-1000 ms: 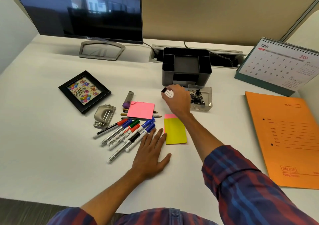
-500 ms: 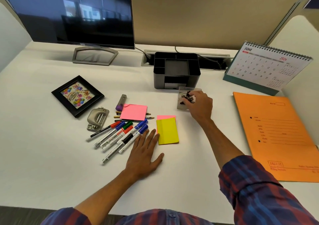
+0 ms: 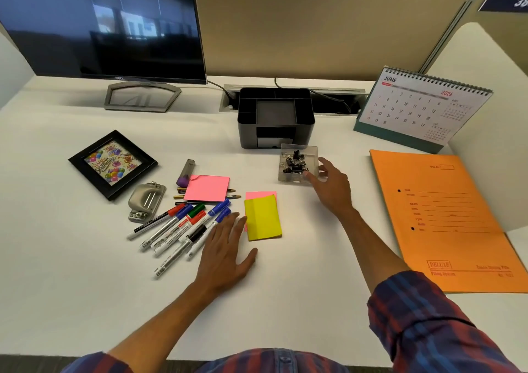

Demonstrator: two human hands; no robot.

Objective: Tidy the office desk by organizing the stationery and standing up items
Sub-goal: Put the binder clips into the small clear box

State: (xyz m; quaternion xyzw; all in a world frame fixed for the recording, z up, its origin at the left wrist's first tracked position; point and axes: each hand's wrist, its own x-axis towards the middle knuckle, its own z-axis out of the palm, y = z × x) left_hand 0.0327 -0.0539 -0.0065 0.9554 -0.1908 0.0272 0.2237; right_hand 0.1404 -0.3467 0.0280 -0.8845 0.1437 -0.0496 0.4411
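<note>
My right hand (image 3: pixel 333 187) hovers open at the near right corner of a clear plastic tray (image 3: pixel 311 155) that holds several black binder clips (image 3: pixel 294 162); its fingers hold nothing. My left hand (image 3: pixel 225 254) lies flat and open on the desk beside a heap of markers (image 3: pixel 183 229). A yellow sticky pad (image 3: pixel 263 218) lies over a pink one just right of that hand. A second pink pad (image 3: pixel 207 188) covers some pencils. The black desk organizer (image 3: pixel 275 117) stands empty behind the tray. A black photo frame (image 3: pixel 113 164) lies flat at the left.
A metal hole punch (image 3: pixel 145 202) and a purple-tipped tube (image 3: pixel 187 172) lie near the markers. An orange file folder (image 3: pixel 448 218) lies flat at the right, a desk calendar (image 3: pixel 423 105) stands behind it. A monitor (image 3: pixel 100 26) fills the back left.
My right hand carried a binder clip from in front of the organizer to the clear tray, let it go there, and now draws back with fingers apart. My left hand stayed flat.
</note>
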